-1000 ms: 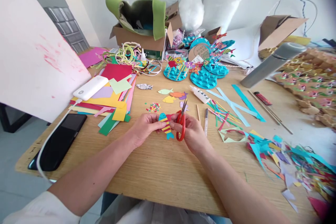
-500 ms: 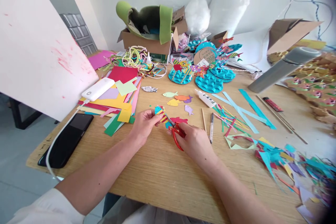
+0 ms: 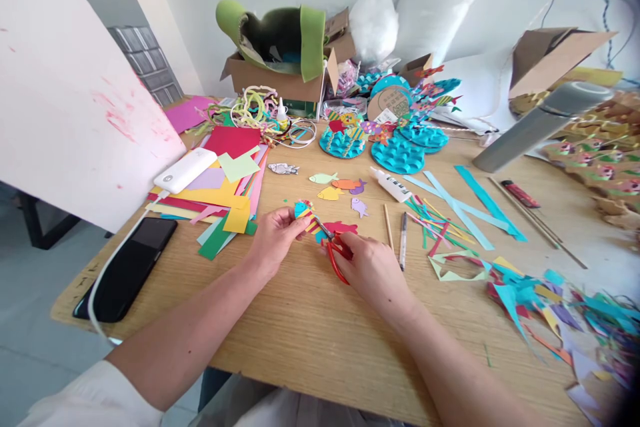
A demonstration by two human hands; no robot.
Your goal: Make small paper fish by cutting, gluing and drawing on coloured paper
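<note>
At twelve o'clock, the left hand (image 3: 274,240) pinches a striped paper fish (image 3: 311,223) between thumb and fingers, while the right hand (image 3: 379,275), fingers curled around red-handled scissors (image 3: 331,236), angles their blades against it from four o'clock, within cutting reach.

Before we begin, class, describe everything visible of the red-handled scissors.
The scissors have looped red handles, seemingly plastic, and slim, grey, metallic-looking blades. The right hand grips the handles; the blades point away and leftward, against the striped paper fish pinched by the left hand. How wide they open is unclear.
</note>
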